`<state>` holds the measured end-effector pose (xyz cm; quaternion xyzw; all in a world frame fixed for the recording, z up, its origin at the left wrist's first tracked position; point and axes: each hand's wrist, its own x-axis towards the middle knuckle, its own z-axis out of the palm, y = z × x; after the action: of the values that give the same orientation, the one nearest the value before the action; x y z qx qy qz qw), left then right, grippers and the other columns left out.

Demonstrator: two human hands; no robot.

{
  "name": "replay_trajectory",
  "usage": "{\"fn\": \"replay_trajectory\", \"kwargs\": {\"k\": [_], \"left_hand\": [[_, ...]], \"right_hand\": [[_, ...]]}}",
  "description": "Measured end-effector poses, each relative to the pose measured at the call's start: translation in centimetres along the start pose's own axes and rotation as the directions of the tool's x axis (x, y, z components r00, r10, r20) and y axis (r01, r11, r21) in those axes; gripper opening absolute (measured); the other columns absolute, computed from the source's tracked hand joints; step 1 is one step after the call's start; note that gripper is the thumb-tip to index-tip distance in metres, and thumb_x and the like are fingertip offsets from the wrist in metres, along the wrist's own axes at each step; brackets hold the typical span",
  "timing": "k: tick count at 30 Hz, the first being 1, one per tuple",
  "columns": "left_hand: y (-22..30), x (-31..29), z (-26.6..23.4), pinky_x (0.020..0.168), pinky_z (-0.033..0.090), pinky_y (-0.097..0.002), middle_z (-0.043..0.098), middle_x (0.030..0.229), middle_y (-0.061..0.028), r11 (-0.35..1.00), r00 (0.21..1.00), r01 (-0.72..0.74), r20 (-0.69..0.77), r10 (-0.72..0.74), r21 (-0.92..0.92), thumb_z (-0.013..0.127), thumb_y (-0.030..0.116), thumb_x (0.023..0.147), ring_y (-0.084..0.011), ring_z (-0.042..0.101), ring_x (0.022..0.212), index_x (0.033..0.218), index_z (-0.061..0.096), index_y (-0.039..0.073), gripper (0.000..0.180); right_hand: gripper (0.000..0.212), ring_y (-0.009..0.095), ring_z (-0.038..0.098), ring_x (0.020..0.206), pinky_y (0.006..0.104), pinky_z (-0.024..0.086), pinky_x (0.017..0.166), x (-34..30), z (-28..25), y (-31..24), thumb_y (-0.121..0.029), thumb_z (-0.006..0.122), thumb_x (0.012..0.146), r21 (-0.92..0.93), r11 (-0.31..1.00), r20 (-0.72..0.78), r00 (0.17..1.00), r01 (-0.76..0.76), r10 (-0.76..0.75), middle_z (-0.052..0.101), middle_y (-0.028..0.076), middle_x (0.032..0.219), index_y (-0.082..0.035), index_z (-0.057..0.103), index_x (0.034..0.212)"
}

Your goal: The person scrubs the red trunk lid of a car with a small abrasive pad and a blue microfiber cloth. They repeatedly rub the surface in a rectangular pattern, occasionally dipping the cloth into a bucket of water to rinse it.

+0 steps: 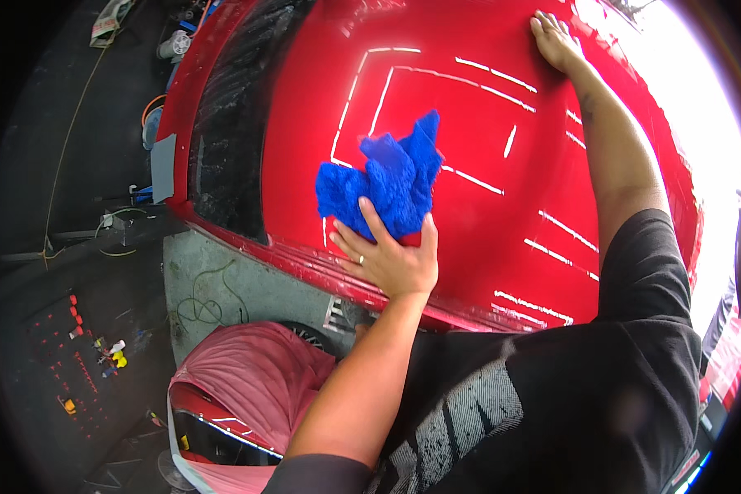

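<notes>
A crumpled blue microfiber cloth (pixel 391 177) lies on the glossy red car panel (pixel 486 239). My left hand (pixel 391 259), with a ring on one finger, rests palm down against the cloth's near edge. Its fingers are spread and stretched out, some touching the fabric, not wrapped round it. Farther off to the right, my right arm reaches across the panel. My right hand (pixel 558 43) lies flat there, fingers outstretched, with no object visible in it. Bright strip-light reflections cross the red paint.
A dark, dusty car window (pixel 243 123) borders the panel on the left, with a grey sheet (pixel 163 169) beside it. Below left stands another car part under a pink cover (pixel 251 370). A hose (pixel 202 305) coils on the floor. Small items hang on the dark wall (pixel 25 313).
</notes>
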<state>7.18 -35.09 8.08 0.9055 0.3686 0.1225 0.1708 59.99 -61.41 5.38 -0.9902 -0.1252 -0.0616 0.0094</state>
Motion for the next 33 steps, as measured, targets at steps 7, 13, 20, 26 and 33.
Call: {"fn": "replay_trajectory", "kwargs": {"k": [7,13,20,26,33], "left_hand": [[-1.7,1.1,-0.1,0.118,0.025,-0.0851,0.021,0.174,-0.0392,0.990,0.989,0.123,-0.086,-0.117,0.069,0.078,0.070,0.087,-0.0606,0.022,0.161,0.177,0.020,0.028,0.115],[-0.1,0.6,0.3,0.120,0.023,-0.0844,0.022,0.175,-0.0369,0.987,0.987,0.157,-0.031,-0.156,0.036,0.073,0.077,0.089,-0.0566,0.020,0.163,0.176,0.019,0.035,0.110],[-1.5,1.2,-0.6,0.120,0.018,-0.0868,0.018,0.176,-0.0367,0.978,0.985,0.169,0.032,-0.167,-0.121,0.085,0.070,0.082,-0.0565,0.015,0.165,0.172,0.026,0.035,0.113],[-1.3,4.8,-2.6,0.116,0.021,-0.0904,0.009,0.178,-0.0363,0.986,0.989,-0.084,0.105,0.100,-0.146,0.089,0.079,0.072,-0.0596,0.015,0.164,0.176,0.012,0.042,0.135],[2.7,18.0,3.2,0.127,0.036,-0.0608,0.049,0.161,-0.0342,0.815,0.801,-0.579,-0.180,0.571,0.012,0.087,0.071,0.078,-0.0497,0.045,0.152,0.136,0.078,0.026,0.074]], "right_hand": [[0.065,0.052,0.036,0.159,0.0651,0.030,0.130,-33.3,-9.9,-20.0,-0.022,0.051,0.108,-0.170,0.943,0.029,0.958,0.284,-0.284,0.038,0.030,0.172,0.002,0.036,0.166],[0.064,0.043,0.023,0.167,0.0612,0.017,0.135,-56.7,-16.1,-22.9,-0.031,0.055,0.111,0.432,0.899,0.327,0.918,0.066,-0.225,0.033,0.023,0.177,-0.008,0.040,0.169],[0.063,0.035,0.011,0.171,0.0486,0.011,0.138,-63.0,-14.8,-8.7,-0.036,0.030,0.121,0.753,0.579,-0.114,0.805,-0.312,0.583,0.019,0.021,0.183,-0.003,0.024,0.175],[0.064,0.045,0.015,0.169,0.0606,0.014,0.135,-62.8,-7.7,4.4,-0.047,0.029,0.121,0.395,0.519,-0.188,0.486,-0.759,0.854,0.021,0.026,0.181,-0.018,0.024,0.177],[0.058,0.038,0.022,0.168,0.0634,0.015,0.133,-59.6,-9.0,0.6,-0.045,0.037,0.118,0.118,0.538,-0.096,0.530,-0.835,0.843,0.028,0.017,0.181,-0.024,0.039,0.172]]}}
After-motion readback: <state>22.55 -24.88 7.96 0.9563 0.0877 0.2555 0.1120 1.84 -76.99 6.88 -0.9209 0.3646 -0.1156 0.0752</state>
